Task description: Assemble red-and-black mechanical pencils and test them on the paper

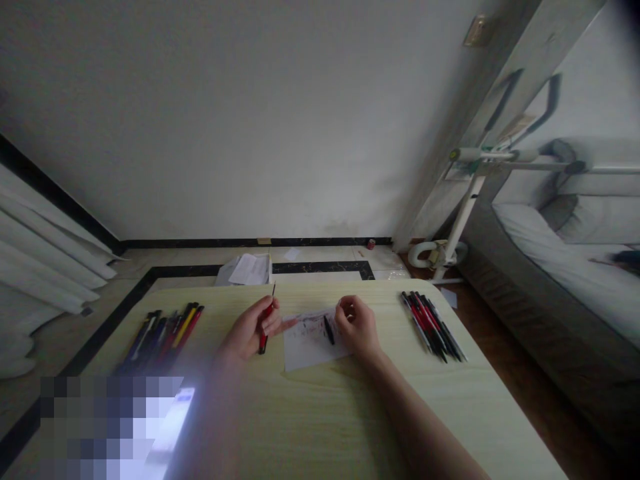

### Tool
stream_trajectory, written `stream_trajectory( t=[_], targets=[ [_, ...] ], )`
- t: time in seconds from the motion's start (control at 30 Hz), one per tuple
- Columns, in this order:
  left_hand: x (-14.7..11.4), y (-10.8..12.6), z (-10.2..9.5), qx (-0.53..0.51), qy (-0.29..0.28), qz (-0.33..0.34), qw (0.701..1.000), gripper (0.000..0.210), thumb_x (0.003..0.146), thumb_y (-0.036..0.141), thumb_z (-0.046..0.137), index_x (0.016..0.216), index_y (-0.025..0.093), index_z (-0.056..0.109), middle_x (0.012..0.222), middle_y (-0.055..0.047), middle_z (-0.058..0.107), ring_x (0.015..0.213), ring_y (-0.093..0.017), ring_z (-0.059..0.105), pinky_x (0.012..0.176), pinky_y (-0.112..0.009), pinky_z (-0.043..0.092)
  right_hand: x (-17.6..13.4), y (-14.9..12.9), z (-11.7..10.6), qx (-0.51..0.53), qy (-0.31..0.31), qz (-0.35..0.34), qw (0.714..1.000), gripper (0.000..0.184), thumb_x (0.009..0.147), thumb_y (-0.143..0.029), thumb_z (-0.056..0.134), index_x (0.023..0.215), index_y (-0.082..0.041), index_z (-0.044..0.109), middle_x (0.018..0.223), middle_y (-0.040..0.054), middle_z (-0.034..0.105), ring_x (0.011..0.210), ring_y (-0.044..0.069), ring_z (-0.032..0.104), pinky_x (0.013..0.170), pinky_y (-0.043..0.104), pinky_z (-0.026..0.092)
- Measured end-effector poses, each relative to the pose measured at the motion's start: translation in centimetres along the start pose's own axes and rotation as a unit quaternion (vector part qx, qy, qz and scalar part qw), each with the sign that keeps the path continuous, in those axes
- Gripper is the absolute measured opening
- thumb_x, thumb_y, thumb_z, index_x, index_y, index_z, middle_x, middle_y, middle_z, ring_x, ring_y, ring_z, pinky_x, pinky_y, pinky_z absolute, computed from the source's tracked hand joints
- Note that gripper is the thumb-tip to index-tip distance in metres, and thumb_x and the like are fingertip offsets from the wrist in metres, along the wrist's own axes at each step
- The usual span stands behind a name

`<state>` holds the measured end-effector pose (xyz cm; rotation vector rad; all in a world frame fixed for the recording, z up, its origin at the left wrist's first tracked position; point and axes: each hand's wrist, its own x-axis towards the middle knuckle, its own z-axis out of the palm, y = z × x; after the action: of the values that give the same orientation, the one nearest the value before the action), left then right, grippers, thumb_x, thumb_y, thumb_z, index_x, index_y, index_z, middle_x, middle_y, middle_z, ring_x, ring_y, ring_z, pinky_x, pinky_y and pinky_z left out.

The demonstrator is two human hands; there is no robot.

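Observation:
My left hand (251,328) is closed around a red pen (265,331), which it holds nearly upright. A thin dark tip points up from the pen's top. My right hand (359,325) is pinched at the right edge of a white sheet of paper (300,357); whatever its fingertips may hold is too small to make out. On the scribbled part of the paper lies a black pen part or cap (329,330), close to my right fingers. A row of pens and markers (183,327) lies left of my left hand. Several red, black and silver pens (433,327) lie to the right.
Everything rests on a pale wooden table (300,427). A bright, partly pixelated patch covers its lower left. Beyond the far edge, a box with papers (247,269) stands on the floor. White exercise equipment (463,220) and a grey sofa (530,280) are at the right.

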<state>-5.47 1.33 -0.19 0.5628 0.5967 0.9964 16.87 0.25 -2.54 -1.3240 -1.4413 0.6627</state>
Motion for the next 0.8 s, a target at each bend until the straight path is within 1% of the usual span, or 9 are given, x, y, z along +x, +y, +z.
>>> stream_trajectory(
  t=[0.13,0.23,0.43,0.53,0.63,0.7,0.8],
  targets=[
    [-0.12,0.11,0.17,-0.010,-0.003,-0.012,1.000,0.019,0.082,0.027,0.046,0.073,0.014,0.056,0.041,0.008,0.032,0.037,-0.005,0.031,0.081,-0.045,0.044,0.40,0.16,-0.27,0.044,0.025,0.042,0.998,0.007,0.073,-0.025,0.049,0.074,-0.018,0.048,0.065,-0.0023,0.049,0.044,0.008,0.044,0.040,0.019,0.033],
    [-0.19,0.24,0.09,-0.006,-0.003,-0.026,1.000,0.018,0.083,0.026,0.044,0.074,0.015,0.055,0.042,0.009,0.033,0.037,-0.005,0.030,0.079,-0.045,0.045,0.64,0.13,-0.34,0.061,0.031,0.052,0.996,0.007,0.072,-0.025,0.050,0.072,-0.018,0.049,0.062,-0.0025,0.048,0.046,0.008,0.043,0.042,0.019,0.034],
    [-0.10,0.25,-0.42,0.015,0.004,-0.036,0.999,0.020,0.084,0.026,0.043,0.072,0.015,0.054,0.042,0.009,0.031,0.035,-0.004,0.026,0.073,-0.038,0.047,0.92,0.44,-0.45,0.089,0.043,0.056,0.994,0.007,0.071,-0.024,0.050,0.071,-0.017,0.050,0.059,-0.0025,0.049,0.052,0.010,0.045,0.049,0.020,0.037],
    [0.04,0.13,-0.47,0.023,0.009,-0.038,0.999,0.018,0.083,0.027,0.044,0.073,0.015,0.053,0.042,0.009,0.028,0.035,-0.004,0.026,0.061,-0.030,0.046,0.92,0.68,-0.38,0.100,0.036,0.057,0.993,0.007,0.071,-0.024,0.050,0.072,-0.017,0.050,0.060,-0.0021,0.049,0.053,0.010,0.045,0.049,0.020,0.037],
    [0.18,0.00,-0.36,0.016,0.002,-0.042,0.999,0.018,0.082,0.028,0.045,0.072,0.015,0.052,0.041,0.009,0.024,0.035,-0.005,0.026,0.048,-0.022,0.039,0.87,0.72,-0.25,0.100,0.028,0.057,0.993,0.008,0.071,-0.025,0.050,0.071,-0.017,0.049,0.059,-0.0025,0.048,0.050,0.010,0.043,0.047,0.020,0.035],
    [0.24,-0.07,-0.28,0.013,-0.001,-0.043,0.999,0.019,0.082,0.028,0.044,0.071,0.015,0.052,0.040,0.009,0.023,0.034,-0.005,0.025,0.046,-0.021,0.036,0.83,0.64,-0.18,0.092,0.025,0.058,0.994,0.009,0.071,-0.026,0.050,0.072,-0.017,0.049,0.059,-0.0022,0.048,0.050,0.010,0.043,0.046,0.020,0.035],
    [0.31,-0.14,-0.26,0.009,0.000,-0.045,0.999,0.019,0.082,0.028,0.043,0.072,0.015,0.052,0.040,0.009,0.023,0.034,-0.005,0.025,0.046,-0.022,0.035,0.80,0.51,-0.18,0.081,0.017,0.057,0.995,0.010,0.071,-0.027,0.050,0.072,-0.017,0.049,0.059,-0.0015,0.049,0.050,0.011,0.044,0.047,0.021,0.035]
  ],
)
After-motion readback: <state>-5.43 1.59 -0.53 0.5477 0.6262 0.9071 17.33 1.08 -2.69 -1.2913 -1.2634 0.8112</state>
